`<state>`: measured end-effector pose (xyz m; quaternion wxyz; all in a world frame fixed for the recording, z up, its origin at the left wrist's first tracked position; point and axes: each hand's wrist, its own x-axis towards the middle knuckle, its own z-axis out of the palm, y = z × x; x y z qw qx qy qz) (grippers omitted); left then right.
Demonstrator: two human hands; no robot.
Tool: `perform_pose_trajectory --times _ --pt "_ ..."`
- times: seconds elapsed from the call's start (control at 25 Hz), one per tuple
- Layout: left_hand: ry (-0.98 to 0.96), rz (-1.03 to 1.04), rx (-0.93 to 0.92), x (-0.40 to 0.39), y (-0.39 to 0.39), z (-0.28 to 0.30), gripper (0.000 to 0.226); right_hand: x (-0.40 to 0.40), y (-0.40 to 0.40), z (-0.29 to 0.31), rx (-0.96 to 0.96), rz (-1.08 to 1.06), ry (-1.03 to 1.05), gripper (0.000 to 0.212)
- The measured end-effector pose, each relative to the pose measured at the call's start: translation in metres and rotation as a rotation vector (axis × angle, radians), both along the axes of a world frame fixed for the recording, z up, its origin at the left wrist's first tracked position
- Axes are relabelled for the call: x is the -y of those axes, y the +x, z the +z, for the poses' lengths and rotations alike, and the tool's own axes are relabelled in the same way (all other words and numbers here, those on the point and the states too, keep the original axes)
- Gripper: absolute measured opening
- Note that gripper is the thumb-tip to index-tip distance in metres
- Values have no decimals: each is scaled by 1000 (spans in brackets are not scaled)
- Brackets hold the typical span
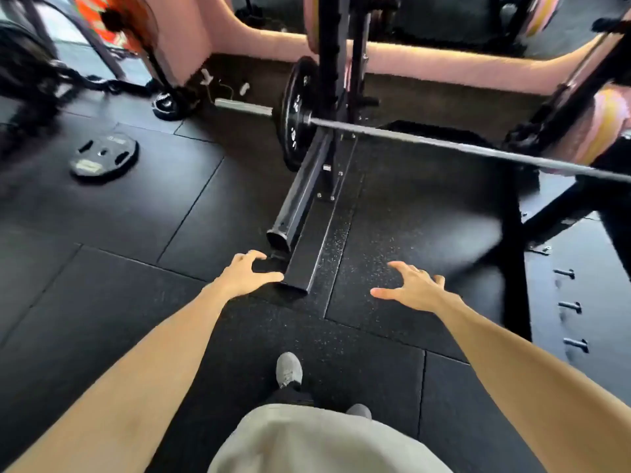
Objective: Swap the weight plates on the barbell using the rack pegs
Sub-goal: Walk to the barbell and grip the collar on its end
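Observation:
A steel barbell (pixel 444 142) lies across the rack, running from upper left to the right edge. One black weight plate (pixel 294 112) sits on its left sleeve, beside the black rack upright (pixel 333 63). The bare sleeve end (pixel 239 106) sticks out to the left. A second black plate (pixel 104 155) lies flat on the floor at the left. My left hand (pixel 247 273) and my right hand (pixel 415 285) reach forward over the floor with loosely spread fingers, holding nothing, well short of the bar.
The rack's base rails (pixel 300 213) run toward me along the black rubber floor (pixel 136 302), ending by my left hand. A standing fan (pixel 136 25) is at the back left. Short pegs (pixel 569 307) stick out at the right. My grey shoe (pixel 289 369) is below.

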<state>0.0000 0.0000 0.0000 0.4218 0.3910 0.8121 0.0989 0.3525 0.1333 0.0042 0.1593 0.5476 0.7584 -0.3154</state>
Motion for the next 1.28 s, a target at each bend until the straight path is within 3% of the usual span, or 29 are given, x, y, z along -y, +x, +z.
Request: perform_pose_trajectory --times 0.28,0.64,0.88,1.28 --pt "12 394 -54 120 -104 3 81 5 -167 7 -43 397 -24 101" --pt "139 585 -88 193 -324 36 85 27 -453 12 -114 567 53 103" --pt "150 643 -117 190 -458 60 103 8 -601 36 -119 588 97 102" --pt "176 619 -91 87 -676 44 82 -89 -822 2 -137 552 36 96"
